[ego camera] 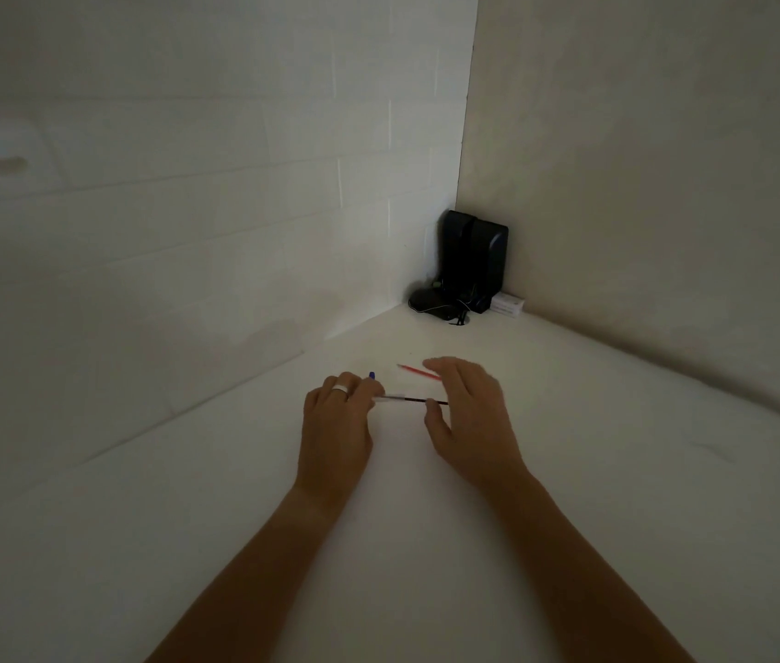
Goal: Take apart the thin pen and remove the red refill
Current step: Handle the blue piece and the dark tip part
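Note:
My left hand (pixel 335 423), with a ring on one finger, pinches the clear barrel of the thin pen (pixel 390 398) just above the white table (pixel 426 543). A thin dark refill (pixel 419 401) sticks out of the barrel to the right and reaches the thumb of my right hand (pixel 469 418). That hand is blurred, its fingers spread apart and its grip not closed. The red refill (pixel 414 370) lies loose on the table just beyond, its right end hidden under my right fingers. A small blue pen part (pixel 372 375) shows by my left fingertips.
Two dark speakers (pixel 472 260) with a cable and a small white box (pixel 507 306) stand in the far corner. A white brick wall runs along the left and a plain wall along the right.

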Available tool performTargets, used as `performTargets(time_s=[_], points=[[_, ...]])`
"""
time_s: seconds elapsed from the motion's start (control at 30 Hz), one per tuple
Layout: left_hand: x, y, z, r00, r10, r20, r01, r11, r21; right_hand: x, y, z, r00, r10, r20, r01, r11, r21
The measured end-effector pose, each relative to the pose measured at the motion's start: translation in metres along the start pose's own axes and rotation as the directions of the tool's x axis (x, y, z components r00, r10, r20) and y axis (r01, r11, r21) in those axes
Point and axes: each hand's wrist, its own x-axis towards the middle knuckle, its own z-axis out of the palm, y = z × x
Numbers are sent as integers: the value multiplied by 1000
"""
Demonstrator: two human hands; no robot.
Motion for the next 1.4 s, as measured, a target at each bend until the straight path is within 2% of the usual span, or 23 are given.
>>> performTargets(time_s=[0.13, 0.3, 0.37, 0.5, 0.67, 0.83, 1.1, 1.27, 1.4], points=[[1, -1, 1, 1000, -23, -15, 23, 1000, 1, -1, 2, 2, 985, 173, -27, -171, 983, 63], [0, 2, 1, 1000, 27, -14, -27, 1000, -10, -2, 3, 8, 999, 17, 28, -20, 990, 142], [0, 2, 1, 999, 31, -26, -32, 999, -14, -1, -2, 7, 999, 51, 3, -51, 982, 183], [2, -2, 1, 999, -20, -36, 19, 999, -28, 0, 2, 3, 977, 188, -102, -171, 973, 158], [1, 4, 2, 988, 144, 55, -137, 985, -103, 0, 0, 6, 1000, 2, -17, 1, 988, 156], [1, 2, 1, 996, 88, 13, -85, 989, -122, 2, 1, 4, 992, 75, -99, -56, 983, 175], [2, 4, 3, 989, 145, 22, -142, 982, -122, 1, 1, 9, 999, 27, -40, -20, 988, 151], [2, 7, 1, 987, 158, 18, -155, 980, -122, 1, -1, 10, 995, 49, -84, -39, 993, 113], [2, 3, 1, 987, 155, 42, -150, 983, -108, -1, 0, 17, 999, -12, -39, 14, 998, 61]])
